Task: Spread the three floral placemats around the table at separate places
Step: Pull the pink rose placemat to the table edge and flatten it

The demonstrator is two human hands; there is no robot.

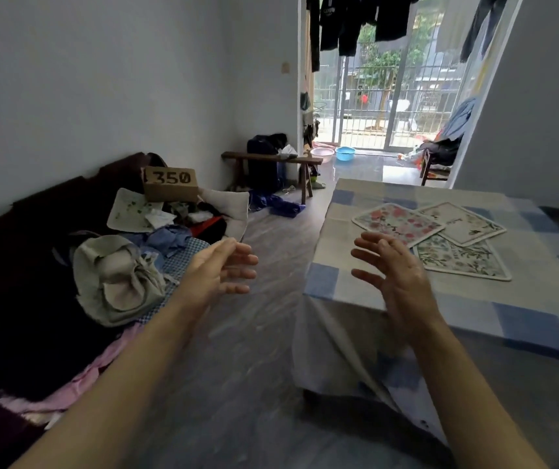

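A: What could go wrong here?

B: The three placemats are piled up, each one overlapping another. If the pink placemat [400,223] on top is pulled fast, the white placemat [464,223] and the green placemat [462,259] could be dragged along. The checked tablecloth [525,319] could be bunched up too, since it hangs loose at the corner.

A: Where are the mats from the hands?

B: They are laid on the table, just past the right hand [395,269], a bit to its right. The left hand [219,269] is held out over the floor, well apart from them. Both hands are spread wide, and nothing is held.
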